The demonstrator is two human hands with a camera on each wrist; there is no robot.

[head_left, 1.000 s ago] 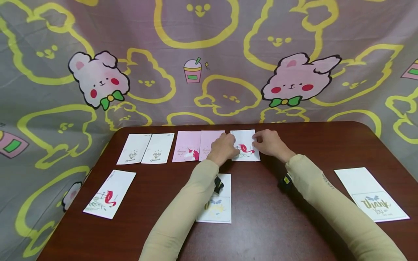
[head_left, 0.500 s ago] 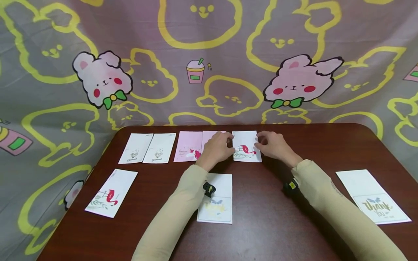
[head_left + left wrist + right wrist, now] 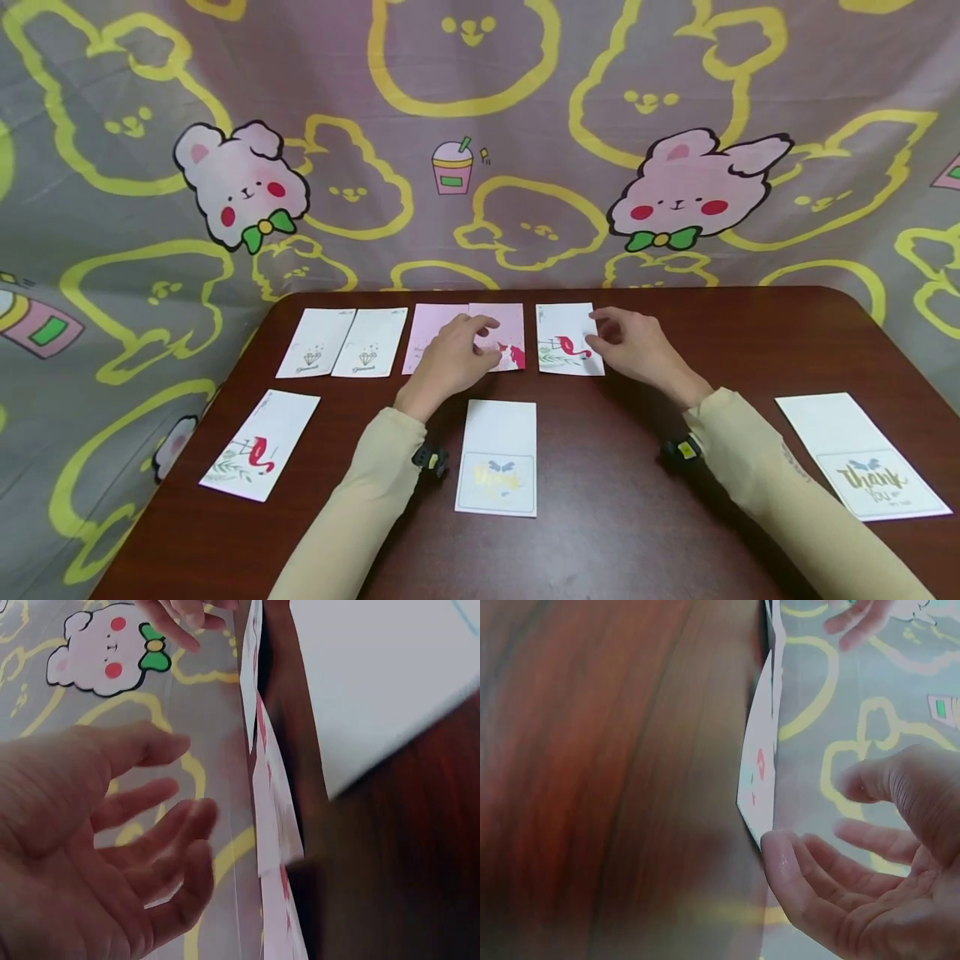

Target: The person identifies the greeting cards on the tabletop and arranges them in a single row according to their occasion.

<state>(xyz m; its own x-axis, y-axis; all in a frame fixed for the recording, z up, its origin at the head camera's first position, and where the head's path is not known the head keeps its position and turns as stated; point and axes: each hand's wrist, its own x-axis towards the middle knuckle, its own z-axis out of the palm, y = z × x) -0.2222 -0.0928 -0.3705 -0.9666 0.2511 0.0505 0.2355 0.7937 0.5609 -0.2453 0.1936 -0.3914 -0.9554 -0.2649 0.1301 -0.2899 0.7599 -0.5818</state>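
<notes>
In the head view my left hand (image 3: 450, 357) hovers over two pink unicorn cards (image 3: 507, 321), its fingers loosely bent and holding nothing. The left wrist view confirms a gap between thumb and fingers. A white flamingo card (image 3: 564, 321) lies flat to the right of the pink pair. Beside its right edge is my right hand (image 3: 637, 348), thumb and fingers apart. One fingertip comes close to that card in the right wrist view; whether it touches, I cannot tell. Part of the left pink card is hidden by my left hand.
Two white diamond cards (image 3: 369, 337) lie side by side at the back left. Another flamingo card (image 3: 262, 446) is at the left. One thank-you card (image 3: 497, 458) lies front centre, another (image 3: 866, 458) at the right. A patterned curtain (image 3: 525, 125) hangs behind the brown table (image 3: 615, 517).
My left hand has moved left, from the flamingo card to over the pink cards, uncovering the right one. My right hand has shifted slightly right, off the flamingo card's edge.
</notes>
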